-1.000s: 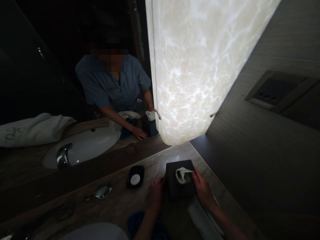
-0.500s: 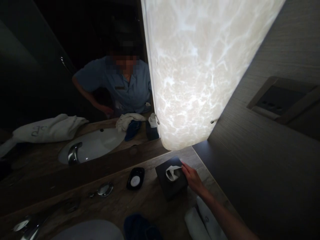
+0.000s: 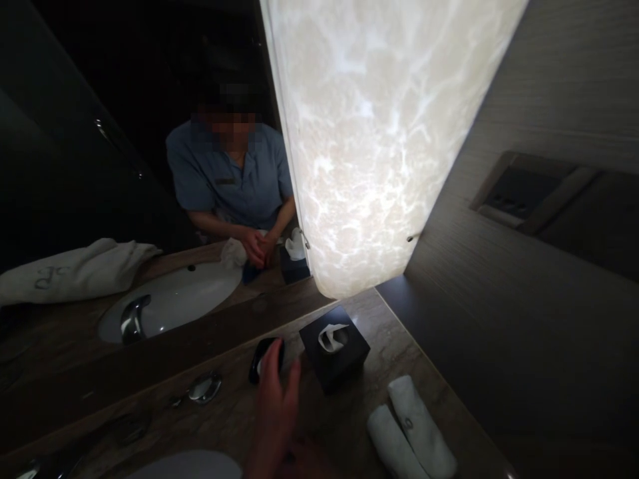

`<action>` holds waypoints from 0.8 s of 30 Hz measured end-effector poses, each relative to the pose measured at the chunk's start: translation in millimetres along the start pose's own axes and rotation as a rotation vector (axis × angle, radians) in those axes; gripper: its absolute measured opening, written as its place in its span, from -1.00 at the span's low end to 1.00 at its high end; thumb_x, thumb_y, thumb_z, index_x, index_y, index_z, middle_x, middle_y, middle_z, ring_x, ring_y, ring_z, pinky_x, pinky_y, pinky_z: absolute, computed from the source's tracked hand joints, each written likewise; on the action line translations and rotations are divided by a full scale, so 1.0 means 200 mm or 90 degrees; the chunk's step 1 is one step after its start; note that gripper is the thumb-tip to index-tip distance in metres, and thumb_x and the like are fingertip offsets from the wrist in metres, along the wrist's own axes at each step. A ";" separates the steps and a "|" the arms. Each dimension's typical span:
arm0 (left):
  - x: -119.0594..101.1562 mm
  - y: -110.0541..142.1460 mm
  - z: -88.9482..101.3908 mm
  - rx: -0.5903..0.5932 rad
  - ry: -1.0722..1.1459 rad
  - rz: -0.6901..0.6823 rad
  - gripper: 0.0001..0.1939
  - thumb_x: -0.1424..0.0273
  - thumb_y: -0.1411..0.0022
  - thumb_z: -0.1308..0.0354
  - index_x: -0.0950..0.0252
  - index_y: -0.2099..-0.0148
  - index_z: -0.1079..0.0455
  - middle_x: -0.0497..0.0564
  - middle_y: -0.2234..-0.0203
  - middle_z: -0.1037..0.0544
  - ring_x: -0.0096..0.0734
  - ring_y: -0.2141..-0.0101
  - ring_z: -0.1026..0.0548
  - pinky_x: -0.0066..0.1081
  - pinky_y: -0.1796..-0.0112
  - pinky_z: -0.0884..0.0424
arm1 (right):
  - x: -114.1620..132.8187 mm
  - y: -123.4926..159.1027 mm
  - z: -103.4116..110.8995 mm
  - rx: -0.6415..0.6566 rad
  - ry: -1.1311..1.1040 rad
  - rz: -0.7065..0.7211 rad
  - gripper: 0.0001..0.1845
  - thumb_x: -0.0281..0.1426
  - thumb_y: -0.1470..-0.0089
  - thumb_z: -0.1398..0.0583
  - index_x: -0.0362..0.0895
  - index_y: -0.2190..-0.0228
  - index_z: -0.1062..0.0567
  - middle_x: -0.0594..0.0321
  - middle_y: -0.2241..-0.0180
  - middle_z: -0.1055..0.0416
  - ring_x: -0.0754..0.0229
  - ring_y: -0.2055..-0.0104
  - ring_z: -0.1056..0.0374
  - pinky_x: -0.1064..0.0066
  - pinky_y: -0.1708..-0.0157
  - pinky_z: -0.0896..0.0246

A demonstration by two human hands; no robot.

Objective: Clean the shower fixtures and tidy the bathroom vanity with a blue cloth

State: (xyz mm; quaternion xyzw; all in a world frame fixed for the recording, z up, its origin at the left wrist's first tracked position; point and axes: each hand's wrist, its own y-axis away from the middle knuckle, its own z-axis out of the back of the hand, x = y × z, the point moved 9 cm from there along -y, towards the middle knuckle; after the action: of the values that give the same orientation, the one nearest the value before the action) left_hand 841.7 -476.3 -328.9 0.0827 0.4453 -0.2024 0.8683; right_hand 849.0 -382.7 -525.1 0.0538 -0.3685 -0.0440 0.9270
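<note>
In the head view, the black soap dish (image 3: 254,366) lies on the bench (image 3: 384,319), just far of my nearer left hand (image 3: 277,399), long axis near-to-far, partly hidden by my spread fingers. My right hand (image 3: 309,458) is too dim to tell its fingers' state; it has left the tissue box (image 3: 329,364), right of the dish.

On your counter (image 3: 387,359) lie a tissue box (image 3: 333,363), two rolled towels (image 3: 419,419) nearer right, and a dark dish (image 3: 255,358) farther left.
</note>
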 end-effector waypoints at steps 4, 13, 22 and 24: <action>-0.30 -0.33 -0.39 0.028 -0.060 -0.084 -0.40 0.34 -0.41 0.26 0.67 -0.32 -0.11 0.54 -0.31 -0.19 0.16 -0.38 -0.09 0.15 -0.36 -0.05 | -0.23 0.22 0.45 -0.295 -0.044 -0.308 -0.33 -0.38 -0.11 -0.25 -0.10 -0.26 -0.38 -0.08 -0.36 -0.19 -0.23 -0.37 -0.17 -0.03 -0.34 -0.14; -0.23 -0.63 -0.46 0.167 -0.012 -0.162 -0.41 0.10 -0.38 0.30 0.37 -0.01 -0.42 0.27 0.01 -0.44 -0.01 -0.10 -0.41 0.00 -0.27 -0.21 | -0.29 0.26 0.48 -0.308 -0.335 -0.266 -0.18 -0.61 0.32 -0.25 -0.05 -0.09 -0.55 0.06 -0.10 -0.51 -0.13 -0.15 -0.44 0.12 -0.19 -0.35; -0.12 -0.69 -0.36 0.131 0.051 -0.126 -0.34 0.03 -0.35 0.32 0.34 -0.05 -0.44 0.24 0.02 -0.46 -0.01 -0.10 -0.42 0.05 -0.24 -0.24 | -0.76 -0.15 1.28 -0.376 0.068 -0.234 -0.19 -0.59 0.00 -0.18 -0.03 -0.30 -0.34 -0.04 -0.45 0.00 -0.24 -0.47 0.07 -0.13 -0.41 0.11; -0.10 -0.66 -0.33 0.097 0.020 -0.120 -0.33 0.10 -0.35 0.34 0.41 -0.10 -0.42 0.29 0.02 -0.45 0.01 -0.10 -0.41 0.05 -0.26 -0.24 | -0.79 -0.31 1.39 -0.316 0.138 -0.168 -0.22 -0.58 -0.03 -0.20 0.10 -0.28 -0.37 0.12 -0.40 -0.14 -0.14 -0.46 0.02 -0.05 -0.44 0.18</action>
State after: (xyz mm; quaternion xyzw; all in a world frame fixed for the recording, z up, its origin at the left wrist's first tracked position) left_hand 726.3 -569.4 -346.0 0.1089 0.4482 -0.3151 0.8295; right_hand 539.6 -443.3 -439.5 -0.1227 -0.2349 -0.2465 0.9322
